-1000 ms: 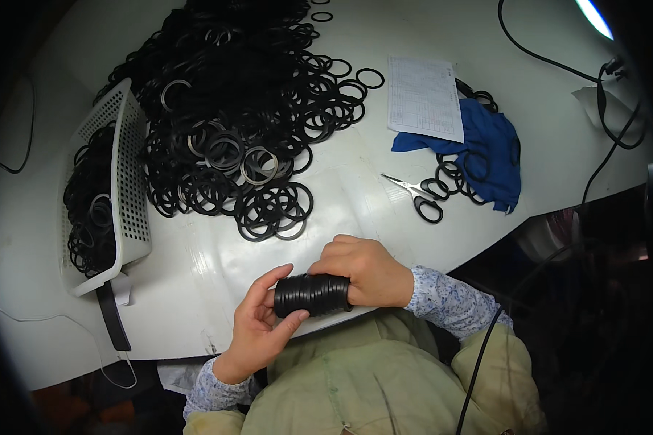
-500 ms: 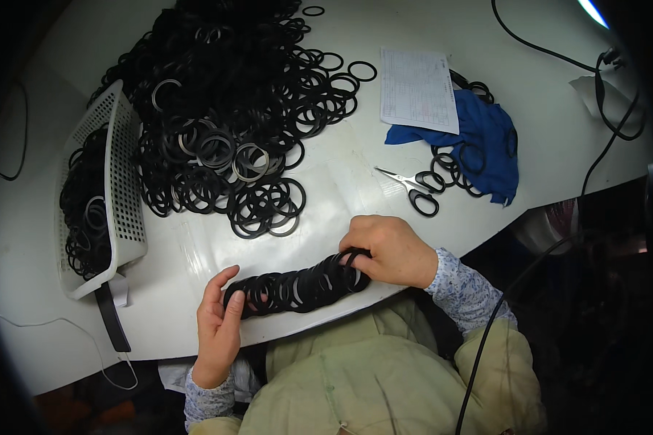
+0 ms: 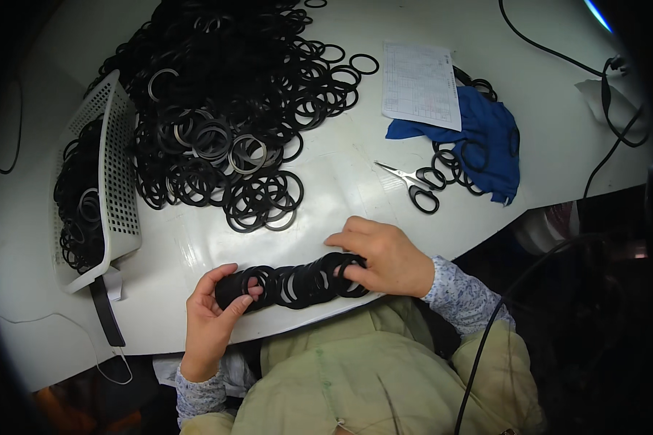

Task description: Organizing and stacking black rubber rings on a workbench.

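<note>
Compared with the frame half a second earlier, the row of black rings (image 3: 297,283) had been fanned out slightly further along the near edge of the desk (image 3: 341,174), and the left hand (image 3: 210,319) had shifted from lying flat to gripping the row's left end. On the desk, the large heap of loose black rings (image 3: 218,94) lay well beyond the hands, with a white perforated basket (image 3: 112,174) holding more rings at its left side. A blue cloth (image 3: 493,138) lay to the right, partly under a printed sheet (image 3: 422,83), with scissors (image 3: 410,181) just beside it. The row lay overlapped like fallen discs, flat on the desk between the two hands. The left hand pinched the end ring between thumb and fingers; the right hand (image 3: 384,257) was curled over the opposite end, fingertips pressing on the last rings. The step in hand appeared to be spreading a counted stack for inspection or tallying. The next move would likely call for even finger pressure so that no ring slid off the desk edge.
</note>
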Demonstrator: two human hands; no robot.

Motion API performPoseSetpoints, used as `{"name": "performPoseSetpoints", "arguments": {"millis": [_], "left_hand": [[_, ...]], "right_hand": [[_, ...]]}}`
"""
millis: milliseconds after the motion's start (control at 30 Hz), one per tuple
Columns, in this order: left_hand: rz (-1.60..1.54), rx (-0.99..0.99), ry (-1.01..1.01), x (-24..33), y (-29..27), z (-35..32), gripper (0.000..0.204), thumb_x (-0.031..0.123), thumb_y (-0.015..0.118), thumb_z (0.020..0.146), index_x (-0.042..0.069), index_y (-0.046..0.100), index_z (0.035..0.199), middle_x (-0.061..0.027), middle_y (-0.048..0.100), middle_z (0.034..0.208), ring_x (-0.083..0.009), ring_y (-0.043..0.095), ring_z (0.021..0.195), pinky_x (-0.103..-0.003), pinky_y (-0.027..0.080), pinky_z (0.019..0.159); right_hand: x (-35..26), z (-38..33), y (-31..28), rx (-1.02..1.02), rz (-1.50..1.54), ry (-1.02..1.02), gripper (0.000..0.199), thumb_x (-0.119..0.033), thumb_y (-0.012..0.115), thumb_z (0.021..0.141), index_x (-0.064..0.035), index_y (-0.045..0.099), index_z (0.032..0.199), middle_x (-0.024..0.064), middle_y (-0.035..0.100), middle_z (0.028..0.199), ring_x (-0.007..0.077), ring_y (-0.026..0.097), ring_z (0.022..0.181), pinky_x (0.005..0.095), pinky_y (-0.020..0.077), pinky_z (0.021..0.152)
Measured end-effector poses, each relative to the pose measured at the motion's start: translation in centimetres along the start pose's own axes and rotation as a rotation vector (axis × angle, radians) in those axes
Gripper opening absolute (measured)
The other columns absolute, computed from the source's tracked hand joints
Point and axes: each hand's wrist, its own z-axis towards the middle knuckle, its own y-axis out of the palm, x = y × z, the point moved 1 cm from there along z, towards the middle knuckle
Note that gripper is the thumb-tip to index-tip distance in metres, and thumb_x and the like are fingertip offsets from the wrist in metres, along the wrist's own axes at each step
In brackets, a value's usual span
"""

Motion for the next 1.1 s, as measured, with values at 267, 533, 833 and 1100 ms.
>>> {"name": "performPoseSetpoints", "arguments": {"millis": [267,533,833,1100], "left_hand": [[0.624,-0.103,0.692,1.5,2.9,-1.7,0.053,-0.014,0.071,0.079,-0.006,0.058,0.13,-0.0196,0.067,0.102,-0.0251,0.066,0.096,-0.034,0.057,0.079],[1.128,-0.216,0.882,-0.2,1.4,-1.5,0.07,-0.005,0.081,0.073,-0.006,0.051,0.136,-0.0215,0.065,0.106,-0.0391,0.063,0.095,-0.045,0.055,0.081],[1.021,-0.088,0.999,-2.0,0.2,-1.2,0.062,-0.015,0.065,0.075,-0.011,0.047,0.134,-0.0236,0.064,0.104,-0.0388,0.061,0.09,-0.046,0.054,0.078],[1.185,0.014,0.976,-1.5,0.6,-1.2,0.048,-0.012,0.07,0.072,-0.005,0.061,0.119,-0.0153,0.06,0.099,-0.0351,0.059,0.092,-0.044,0.052,0.079]], "right_hand": [[-2.8,2.6,1.4,0.224,-0.036,-0.35,0.032,-0.003,0.07,0.074,-0.0043,0.067,0.106,0.0074,0.058,0.094,0.0265,0.062,0.086,0.0373,0.0535,0.067],[3.1,-0.8,-2.7,0.109,-0.031,-0.009,0.041,-0.002,0.075,0.078,-0.0044,0.069,0.118,0.0081,0.063,0.085,0.0208,0.063,0.072,0.0306,0.0526,0.063],[3.4,-2.5,-3.3,-0.086,0.928,0.465,0.051,0.006,0.048,0.093,0.0028,0.046,0.144,0.0124,0.069,0.114,0.0108,0.066,0.091,0.0245,0.0581,0.071],[3.3,-2.3,-3.1,-0.091,0.89,0.45,0.043,0.002,0.049,0.099,0.0047,0.047,0.142,0.011,0.068,0.114,0.012,0.067,0.095,0.0247,0.0584,0.072]]}}
